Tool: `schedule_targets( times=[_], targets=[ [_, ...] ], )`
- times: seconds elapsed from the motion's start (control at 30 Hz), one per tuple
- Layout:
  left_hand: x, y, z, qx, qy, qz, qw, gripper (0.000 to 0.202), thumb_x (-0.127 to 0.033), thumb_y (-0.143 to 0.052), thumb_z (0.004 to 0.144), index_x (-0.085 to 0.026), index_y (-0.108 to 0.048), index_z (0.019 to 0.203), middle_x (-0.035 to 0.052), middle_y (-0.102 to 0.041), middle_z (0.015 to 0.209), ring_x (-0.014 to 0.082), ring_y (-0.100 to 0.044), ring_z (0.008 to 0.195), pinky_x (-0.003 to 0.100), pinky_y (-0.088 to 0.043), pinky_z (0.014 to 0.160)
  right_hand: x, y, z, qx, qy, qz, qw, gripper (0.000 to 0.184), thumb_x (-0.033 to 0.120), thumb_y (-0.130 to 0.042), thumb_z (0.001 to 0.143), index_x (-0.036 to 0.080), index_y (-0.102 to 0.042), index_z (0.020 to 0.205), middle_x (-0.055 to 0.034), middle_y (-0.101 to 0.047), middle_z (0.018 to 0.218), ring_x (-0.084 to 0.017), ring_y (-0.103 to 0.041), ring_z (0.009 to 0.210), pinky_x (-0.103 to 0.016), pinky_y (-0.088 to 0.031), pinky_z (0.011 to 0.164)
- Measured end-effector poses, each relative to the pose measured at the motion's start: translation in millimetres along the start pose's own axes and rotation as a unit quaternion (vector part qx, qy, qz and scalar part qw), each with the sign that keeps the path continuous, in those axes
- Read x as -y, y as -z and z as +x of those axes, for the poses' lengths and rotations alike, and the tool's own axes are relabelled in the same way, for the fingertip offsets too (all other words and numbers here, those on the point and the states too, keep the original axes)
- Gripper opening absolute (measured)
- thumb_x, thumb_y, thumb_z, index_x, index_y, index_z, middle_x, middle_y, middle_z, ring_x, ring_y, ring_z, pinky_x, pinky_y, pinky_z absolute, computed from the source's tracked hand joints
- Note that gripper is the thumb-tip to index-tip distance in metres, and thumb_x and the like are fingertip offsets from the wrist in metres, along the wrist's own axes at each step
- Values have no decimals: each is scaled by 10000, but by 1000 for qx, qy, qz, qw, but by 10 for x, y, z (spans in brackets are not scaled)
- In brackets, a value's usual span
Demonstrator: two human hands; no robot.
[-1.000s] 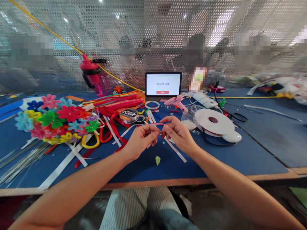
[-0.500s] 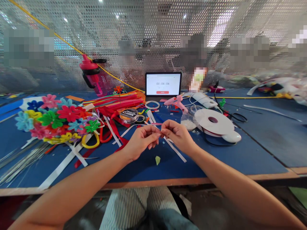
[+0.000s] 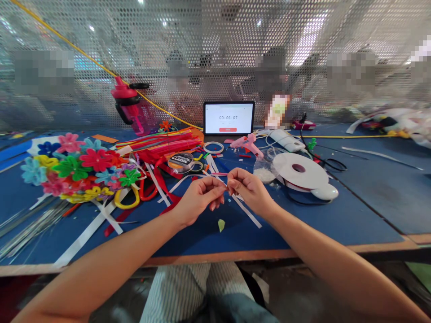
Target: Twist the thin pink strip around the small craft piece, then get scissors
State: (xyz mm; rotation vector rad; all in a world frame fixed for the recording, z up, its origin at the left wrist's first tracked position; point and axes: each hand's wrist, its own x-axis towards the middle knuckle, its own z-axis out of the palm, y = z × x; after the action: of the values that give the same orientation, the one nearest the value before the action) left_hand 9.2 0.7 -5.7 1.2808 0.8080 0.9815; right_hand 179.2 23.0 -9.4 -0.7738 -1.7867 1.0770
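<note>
My left hand (image 3: 202,197) and my right hand (image 3: 251,192) meet above the front middle of the table, fingertips pinched almost together. Whatever lies between them is too small and hidden to name. A thin pink strip (image 3: 220,174) shows just behind the fingers; whether it is held or lies on the table I cannot tell. White ribbon pieces (image 3: 247,213) lie under and behind my right hand. Below the hands is a small pale green scrap (image 3: 221,225). To the left sits a bunch of fuzzy colourful flowers (image 3: 96,161), with yellow-handled scissors (image 3: 127,197) beside it.
Pink and red pipe cleaners (image 3: 161,142) lie behind, near a pink bottle (image 3: 129,105). A tablet (image 3: 229,117) shows a timer. A pink glue gun (image 3: 249,144), a white ribbon spool (image 3: 286,170) and cables are at right. Wire stems (image 3: 33,229) lie front left.
My right hand's fingertips have shifted very slightly to the right, away from the left ones. The tablet's timer has gone up by one second.
</note>
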Motion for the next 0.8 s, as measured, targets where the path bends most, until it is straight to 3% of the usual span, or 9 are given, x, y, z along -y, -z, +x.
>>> schedule_targets(
  times=[0.8],
  targets=[
    [3,5,-5,-2,-19,52,998,269,-383,-612,799,-137,-516,748,-28,-545,575,34,-416,432,169,-323,432,15,-19,17,-26,-28,85,996,279,424,-529,863,182,-474,736,31,-484,599,-85,-379,533,-235,-294,518]
  ],
)
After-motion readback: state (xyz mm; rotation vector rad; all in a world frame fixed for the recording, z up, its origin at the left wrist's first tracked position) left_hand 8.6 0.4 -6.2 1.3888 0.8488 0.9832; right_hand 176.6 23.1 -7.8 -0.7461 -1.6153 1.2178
